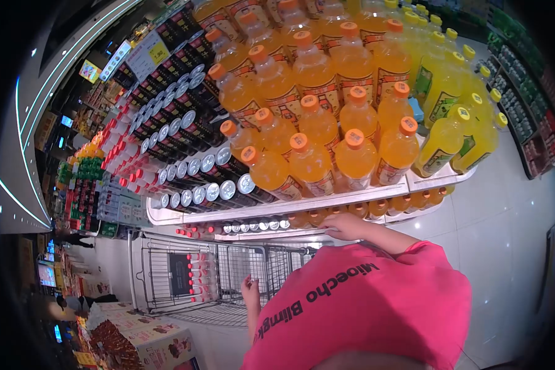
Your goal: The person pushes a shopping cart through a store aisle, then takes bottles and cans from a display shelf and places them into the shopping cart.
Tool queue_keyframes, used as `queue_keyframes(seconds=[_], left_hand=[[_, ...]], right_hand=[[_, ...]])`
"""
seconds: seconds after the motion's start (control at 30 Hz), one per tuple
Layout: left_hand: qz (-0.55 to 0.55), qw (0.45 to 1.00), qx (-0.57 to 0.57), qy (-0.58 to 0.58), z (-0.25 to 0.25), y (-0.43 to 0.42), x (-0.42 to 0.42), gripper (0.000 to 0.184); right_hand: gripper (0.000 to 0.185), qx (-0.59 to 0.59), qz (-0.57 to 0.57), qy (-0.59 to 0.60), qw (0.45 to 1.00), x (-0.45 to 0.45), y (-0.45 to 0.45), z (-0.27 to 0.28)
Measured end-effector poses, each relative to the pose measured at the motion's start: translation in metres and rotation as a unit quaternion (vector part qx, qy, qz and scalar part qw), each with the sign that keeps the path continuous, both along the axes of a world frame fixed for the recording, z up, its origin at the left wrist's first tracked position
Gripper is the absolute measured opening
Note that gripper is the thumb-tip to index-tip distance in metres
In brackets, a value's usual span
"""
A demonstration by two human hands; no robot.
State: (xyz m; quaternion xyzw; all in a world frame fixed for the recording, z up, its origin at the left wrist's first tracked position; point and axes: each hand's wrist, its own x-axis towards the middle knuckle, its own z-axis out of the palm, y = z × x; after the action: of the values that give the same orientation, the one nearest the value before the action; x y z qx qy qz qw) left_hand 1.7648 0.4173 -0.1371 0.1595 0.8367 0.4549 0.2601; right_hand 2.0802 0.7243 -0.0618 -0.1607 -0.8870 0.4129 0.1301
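My right hand [345, 227] is at the lower edge of the drink shelf [376, 196], its fingers pressed together around something too small to make out. Lower and to the left, my left hand [251, 291] is raised beside the wire shopping cart [228, 311], fingers curled; what they hold, if anything, is too small to tell. Inside the cart lies a pack of red-capped bottles [199, 277]. Orange-drink bottles [353, 157] stand in rows above my right hand, with yellow-green bottles [441, 142] to their right and dark cans [227, 194] to their left.
More red-capped bottles [120, 145] stand at the far left of the display. Printed cartons [160, 345] sit at the lower left, near the cart. A stocked shelf [524, 105] runs along the right. Pale tiled floor [499, 246] shows at the right.
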Motion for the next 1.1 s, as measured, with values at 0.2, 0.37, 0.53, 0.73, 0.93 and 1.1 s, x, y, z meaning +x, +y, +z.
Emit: queue_keyframes(seconds=[0.2,0.37,0.53,0.73,0.93,1.1], left_hand=[[-0.037,0.995,0.006,0.091,0.019,0.02,-0.038,0.046],[-0.045,0.977,0.125,0.169,0.088,0.07,-0.06,0.042],[-0.142,0.927,0.2,0.283,0.186,0.147,-0.06,0.043],[-0.313,0.783,0.129,0.522,0.272,0.236,-0.061,0.054],[-0.384,0.672,-0.029,0.633,0.279,0.291,-0.075,0.083],[-0.411,0.677,-0.118,0.599,0.275,0.308,-0.082,0.077]], right_hand=[[0.02,0.033,0.008,0.095,0.995,-0.043,0.005,0.053],[0.018,0.011,-0.028,0.097,0.995,-0.057,0.012,0.076],[0.017,-0.003,-0.083,0.097,0.992,-0.061,0.017,0.07],[0.019,-0.057,-0.124,0.105,0.985,-0.066,0.016,0.061],[0.021,-0.082,-0.13,0.113,0.982,-0.065,0.009,0.059],[0.021,-0.045,-0.104,0.109,0.988,-0.062,0.007,0.053]])
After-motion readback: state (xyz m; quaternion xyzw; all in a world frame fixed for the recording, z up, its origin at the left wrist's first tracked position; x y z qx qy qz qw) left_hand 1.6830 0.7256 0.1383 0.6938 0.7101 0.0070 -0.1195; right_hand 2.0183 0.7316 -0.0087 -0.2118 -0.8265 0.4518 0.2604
